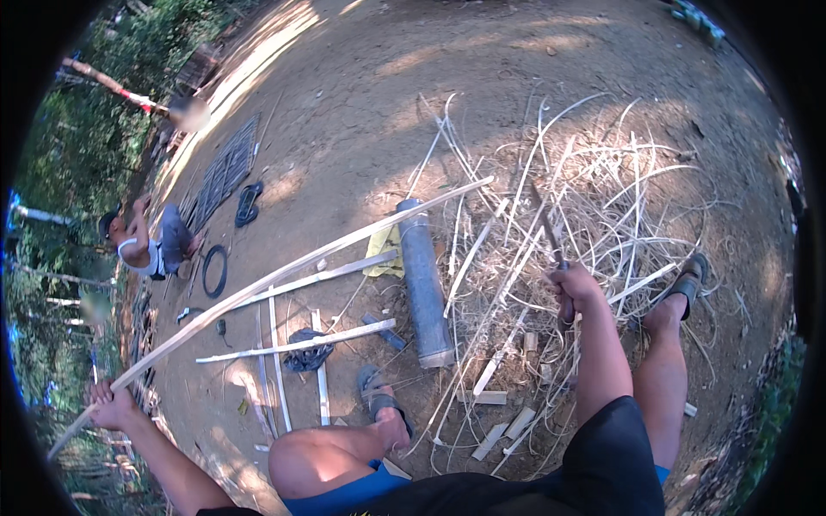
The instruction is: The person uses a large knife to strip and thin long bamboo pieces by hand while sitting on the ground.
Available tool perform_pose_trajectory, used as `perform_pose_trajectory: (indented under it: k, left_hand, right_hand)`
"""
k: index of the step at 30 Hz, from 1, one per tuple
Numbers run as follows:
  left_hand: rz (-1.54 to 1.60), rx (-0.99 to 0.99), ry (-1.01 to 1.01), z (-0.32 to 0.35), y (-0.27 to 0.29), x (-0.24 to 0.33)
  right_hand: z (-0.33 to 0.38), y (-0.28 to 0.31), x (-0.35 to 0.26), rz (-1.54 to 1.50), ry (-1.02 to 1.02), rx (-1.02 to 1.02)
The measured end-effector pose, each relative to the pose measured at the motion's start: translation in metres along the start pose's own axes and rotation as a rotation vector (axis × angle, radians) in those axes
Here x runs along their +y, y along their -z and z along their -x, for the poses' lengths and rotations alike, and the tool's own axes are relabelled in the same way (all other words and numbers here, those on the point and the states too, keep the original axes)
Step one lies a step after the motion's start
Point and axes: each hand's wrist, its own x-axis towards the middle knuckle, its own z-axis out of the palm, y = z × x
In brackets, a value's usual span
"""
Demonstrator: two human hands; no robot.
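Two hands are busy, and your left hand point(110, 406) is closed round the near end of a long pale bamboo strip point(284, 273). That strip runs slantwise up and over the grey pipe point(423, 284), its far tip just past the pipe's upper end. Left of the pipe lie flat split slats point(297, 344) and a dark rag point(303, 354) on bare packed earth, with open ground beyond. Your sandalled left foot point(383, 408) sits just below the pipe's lower end. Right of the pipe, your right hand point(575, 288) is clamped on a knife point(551, 236), blade pointing up over a dry, tangled heap of thin shavings point(594, 198).
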Motion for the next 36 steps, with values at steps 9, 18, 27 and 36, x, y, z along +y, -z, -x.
perform_pose_trajectory:
  k: [9, 18, 27, 36]
  left_hand:
    - [0.215, -0.036, -0.085, 0.118, -0.073, 0.025]
    - [0.239, -0.080, -0.208, 0.228, -0.102, 0.081]
    - [0.281, -0.067, -0.203, 0.325, -0.104, 0.106]
    - [0.317, -0.298, -0.298, 0.373, -0.102, 0.120]
  right_hand:
    - [0.102, -0.017, -0.035, -0.215, 0.467, 0.608]
    - [0.336, -0.208, -0.069, 0.363, 0.637, 0.054]
    - [0.483, -0.274, -0.054, 0.557, 1.163, -0.309]
    - [0.439, -0.238, -0.018, 0.557, 0.860, -0.118]
